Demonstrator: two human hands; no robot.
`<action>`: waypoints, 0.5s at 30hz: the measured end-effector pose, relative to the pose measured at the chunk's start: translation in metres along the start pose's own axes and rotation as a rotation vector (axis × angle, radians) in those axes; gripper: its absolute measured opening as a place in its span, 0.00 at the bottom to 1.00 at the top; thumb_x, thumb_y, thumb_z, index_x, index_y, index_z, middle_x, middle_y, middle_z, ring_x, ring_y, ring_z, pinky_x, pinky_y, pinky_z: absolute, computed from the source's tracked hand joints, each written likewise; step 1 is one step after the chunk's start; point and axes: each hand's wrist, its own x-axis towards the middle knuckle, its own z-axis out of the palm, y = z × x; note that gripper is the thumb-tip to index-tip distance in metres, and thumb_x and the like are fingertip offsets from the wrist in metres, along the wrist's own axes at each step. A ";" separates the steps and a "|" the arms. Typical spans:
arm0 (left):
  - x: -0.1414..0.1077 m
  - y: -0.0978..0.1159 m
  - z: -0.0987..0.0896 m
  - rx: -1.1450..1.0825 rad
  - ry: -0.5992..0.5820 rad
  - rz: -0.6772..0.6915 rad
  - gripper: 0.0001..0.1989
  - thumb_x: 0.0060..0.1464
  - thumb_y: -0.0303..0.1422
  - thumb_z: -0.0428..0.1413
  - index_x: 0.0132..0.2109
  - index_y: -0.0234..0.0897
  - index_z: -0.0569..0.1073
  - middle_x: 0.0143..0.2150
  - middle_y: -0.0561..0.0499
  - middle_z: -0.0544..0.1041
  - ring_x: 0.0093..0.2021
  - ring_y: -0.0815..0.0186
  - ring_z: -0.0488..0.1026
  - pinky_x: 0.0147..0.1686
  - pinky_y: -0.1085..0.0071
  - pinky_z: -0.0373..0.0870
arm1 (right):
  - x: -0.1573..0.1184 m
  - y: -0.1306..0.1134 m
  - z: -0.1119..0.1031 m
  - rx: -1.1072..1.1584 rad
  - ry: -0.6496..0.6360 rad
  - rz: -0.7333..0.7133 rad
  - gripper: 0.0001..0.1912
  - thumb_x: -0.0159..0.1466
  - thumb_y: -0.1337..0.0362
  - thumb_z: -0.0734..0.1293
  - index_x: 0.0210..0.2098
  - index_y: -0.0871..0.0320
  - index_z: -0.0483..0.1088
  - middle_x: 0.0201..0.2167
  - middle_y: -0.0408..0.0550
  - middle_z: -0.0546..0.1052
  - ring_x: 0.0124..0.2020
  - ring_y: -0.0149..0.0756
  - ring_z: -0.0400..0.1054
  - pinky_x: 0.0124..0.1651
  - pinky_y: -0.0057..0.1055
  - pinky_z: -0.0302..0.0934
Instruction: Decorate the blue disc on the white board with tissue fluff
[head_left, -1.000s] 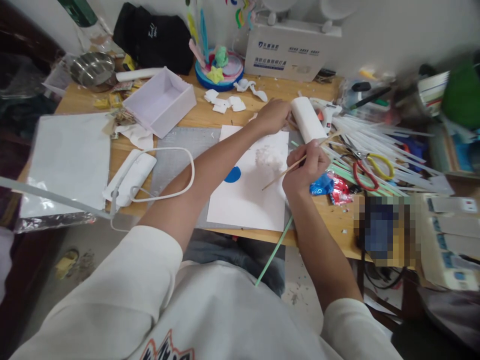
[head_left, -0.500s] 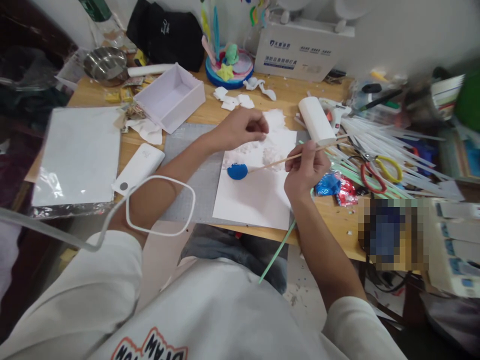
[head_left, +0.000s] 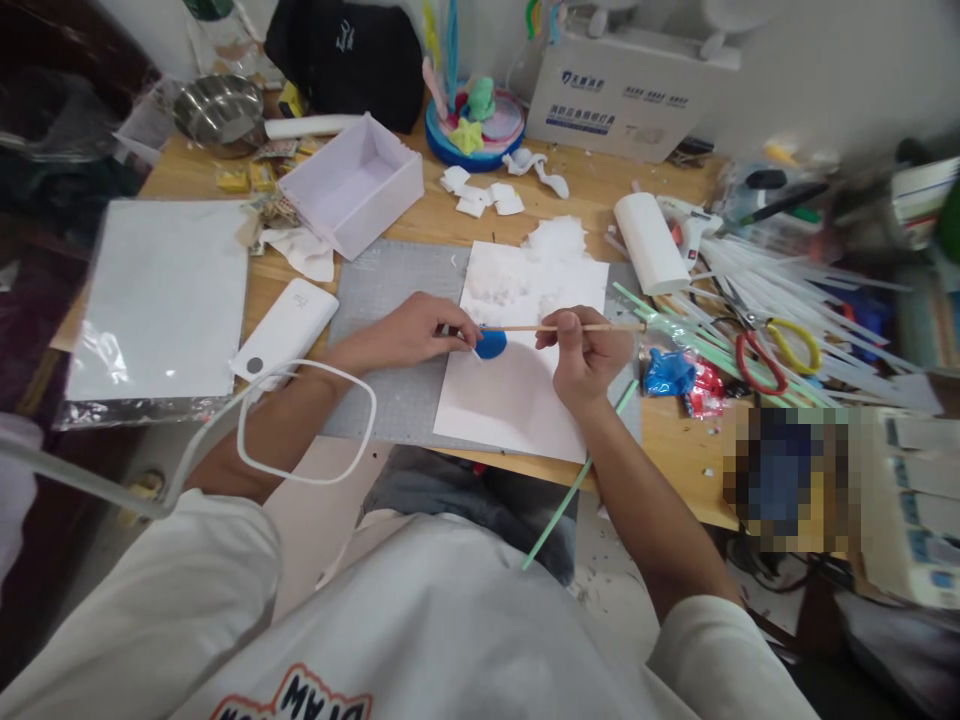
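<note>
My right hand (head_left: 589,355) is closed around a thin wooden stick (head_left: 525,328), which lies nearly level and points left. The stick's far end reaches the fingertips of my left hand (head_left: 442,330). Those fingers are pinched together beside a flat, rounded blue piece (head_left: 493,345); a small whitish sliver shows at the fingertips, too small to name. Part of the blue piece is hidden by the left fingers and the stick. Beneath both hands lies a white sheet of paper (head_left: 510,410), smudged on its upper half, on a grey cutting mat (head_left: 390,270).
Left of the mat are a white power bank (head_left: 289,325), a lilac open box (head_left: 382,190) and a plastic-wrapped white pack (head_left: 157,300). To the right are a white roll (head_left: 651,243), scissors (head_left: 761,362) and many pale strips (head_left: 810,290). A white looped tube (head_left: 367,440) crosses my left forearm.
My left hand has come down and toward me to the blue piece, its fingers now pinched. The stick has swung to nearly level, its tip now at the left fingertips. The view has shifted slightly.
</note>
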 end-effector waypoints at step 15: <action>0.003 -0.007 0.004 0.077 0.124 -0.016 0.07 0.60 0.34 0.61 0.42 0.42 0.84 0.47 0.49 0.87 0.46 0.61 0.82 0.50 0.66 0.73 | 0.000 -0.001 -0.003 -0.003 0.048 -0.037 0.23 0.72 0.48 0.65 0.27 0.53 0.77 0.19 0.40 0.76 0.19 0.29 0.71 0.26 0.30 0.62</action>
